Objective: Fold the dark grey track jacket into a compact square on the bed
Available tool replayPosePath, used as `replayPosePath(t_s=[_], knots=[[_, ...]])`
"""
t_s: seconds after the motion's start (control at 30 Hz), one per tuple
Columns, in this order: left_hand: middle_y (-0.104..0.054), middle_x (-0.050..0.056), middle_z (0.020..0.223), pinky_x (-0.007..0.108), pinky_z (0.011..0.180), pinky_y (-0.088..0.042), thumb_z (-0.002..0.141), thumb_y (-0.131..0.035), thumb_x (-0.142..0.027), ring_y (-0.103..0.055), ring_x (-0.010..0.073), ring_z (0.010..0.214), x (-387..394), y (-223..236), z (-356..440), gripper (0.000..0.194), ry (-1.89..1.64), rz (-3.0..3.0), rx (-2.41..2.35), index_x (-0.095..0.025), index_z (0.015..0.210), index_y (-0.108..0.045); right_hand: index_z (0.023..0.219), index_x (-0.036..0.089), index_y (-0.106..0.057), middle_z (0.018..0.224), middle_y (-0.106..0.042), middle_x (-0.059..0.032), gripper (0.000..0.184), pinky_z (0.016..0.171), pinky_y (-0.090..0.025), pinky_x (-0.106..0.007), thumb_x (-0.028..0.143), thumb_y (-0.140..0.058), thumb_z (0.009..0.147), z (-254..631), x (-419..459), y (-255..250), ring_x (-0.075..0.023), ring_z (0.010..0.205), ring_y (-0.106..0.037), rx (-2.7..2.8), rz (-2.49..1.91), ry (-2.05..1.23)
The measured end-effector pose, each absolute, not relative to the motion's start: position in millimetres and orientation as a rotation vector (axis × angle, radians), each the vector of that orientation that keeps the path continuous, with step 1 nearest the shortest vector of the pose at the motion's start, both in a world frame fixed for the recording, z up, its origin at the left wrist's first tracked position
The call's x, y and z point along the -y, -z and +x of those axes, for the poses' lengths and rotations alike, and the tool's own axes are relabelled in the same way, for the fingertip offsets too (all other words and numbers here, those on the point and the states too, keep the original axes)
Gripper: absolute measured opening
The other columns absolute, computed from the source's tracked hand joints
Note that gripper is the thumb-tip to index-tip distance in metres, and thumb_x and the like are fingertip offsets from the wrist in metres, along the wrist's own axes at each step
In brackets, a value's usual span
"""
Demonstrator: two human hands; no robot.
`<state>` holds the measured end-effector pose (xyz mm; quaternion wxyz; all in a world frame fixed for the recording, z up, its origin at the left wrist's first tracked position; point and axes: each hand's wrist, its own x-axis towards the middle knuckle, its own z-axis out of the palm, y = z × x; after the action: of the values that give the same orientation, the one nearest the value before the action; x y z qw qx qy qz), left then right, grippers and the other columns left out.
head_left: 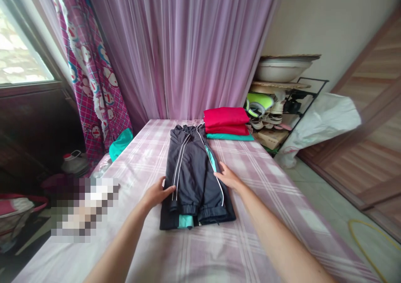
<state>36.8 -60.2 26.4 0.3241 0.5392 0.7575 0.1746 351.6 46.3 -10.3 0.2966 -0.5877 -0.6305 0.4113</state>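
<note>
A dark tracksuit jacket (192,170) with white piping and teal panels lies folded lengthwise on the bed. Its sleeves are laid along the body, with gathered cuffs near the hem closest to me. My left hand (159,192) grips the jacket's left edge, thumb on top of the cloth and the other fingers partly hidden at the side. On the opposite edge, beside a teal panel, my right hand (228,176) has its thumb over the cloth and its fingers along the side. Behind the jacket, to the right, folded red cloth (226,121) rests on teal cloth (230,137).
A plaid sheet (266,191) covers the bed. Purple curtains (181,49) hang behind it. At the right stand a shoe rack (300,116) with a basin (280,69) and a white plastic bag (326,120). Teal fabric (121,144) lies at the bed's left edge.
</note>
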Motion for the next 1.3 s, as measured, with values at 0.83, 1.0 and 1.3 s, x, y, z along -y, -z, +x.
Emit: replayPosePath(t_s=[0.83, 1.0, 1.3], knots=[[-0.057, 0.006, 0.126, 0.037, 0.097, -0.049, 0.082, -0.06, -0.019, -0.062, 0.0221, 0.106, 87, -39, 0, 0.055, -0.192, 2.459, -1.521, -0.041, 0.132, -0.06, 0.124, 0.027, -0.069, 0.122, -0.07, -0.0023, 0.06, 0.103, -0.047, -0.036, 0.006, -0.045, 0.073, 396, 33, -16, -0.019, 0.112, -0.064, 2.341, -1.282, -0.961], [-0.042, 0.003, 0.154, 0.052, 0.115, -0.032, 0.082, -0.061, -0.009, -0.039, 0.0298, 0.141, 88, -30, -1, 0.059, -0.213, 2.673, -1.379, -0.042, 0.13, -0.061, 0.114, 0.031, -0.074, 0.141, -0.056, -0.0051, 0.044, 0.106, -0.044, -0.039, 0.01, -0.053, 0.082, 396, 37, -22, -0.0216, 0.124, -0.057, 2.499, -1.277, -0.46], [-0.073, 0.004, 0.116, 0.045, 0.109, -0.04, 0.081, -0.059, -0.052, -0.058, 0.03, 0.122, 102, -70, -6, 0.038, -0.573, 1.952, -1.423, -0.026, 0.104, -0.075, 0.098, 0.026, -0.076, 0.111, -0.073, -0.006, 0.027, 0.102, -0.046, -0.043, 0.041, -0.055, 0.09, 404, 38, -73, -0.0282, 0.119, -0.059, 2.245, -1.154, -0.85]])
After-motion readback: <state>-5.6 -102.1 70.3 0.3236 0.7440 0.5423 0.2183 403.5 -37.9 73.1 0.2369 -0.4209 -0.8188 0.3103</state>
